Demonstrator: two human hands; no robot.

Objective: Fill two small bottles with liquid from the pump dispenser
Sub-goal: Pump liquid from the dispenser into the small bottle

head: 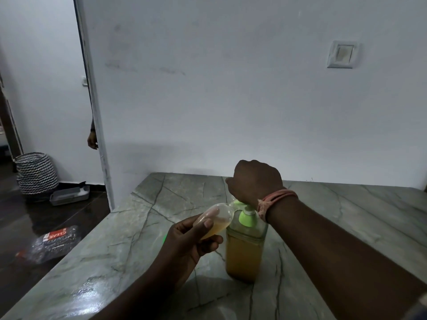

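A clear pump dispenser with amber liquid and a green pump top stands on the grey marble counter. My right hand sits on top of the pump head, fingers curled downward over it. My left hand grips a small clear bottle, tilted with its mouth against the pump's spout. Some amber liquid lies in the small bottle's lower side. A small green thing peeks out behind my left hand. No second small bottle is in view.
The counter meets a white wall at the back and ends at its left edge above a dark floor. On the floor lie a crumpled clear plastic bottle, a grey tray and a zigzag basket. Another person's hand shows behind the wall corner.
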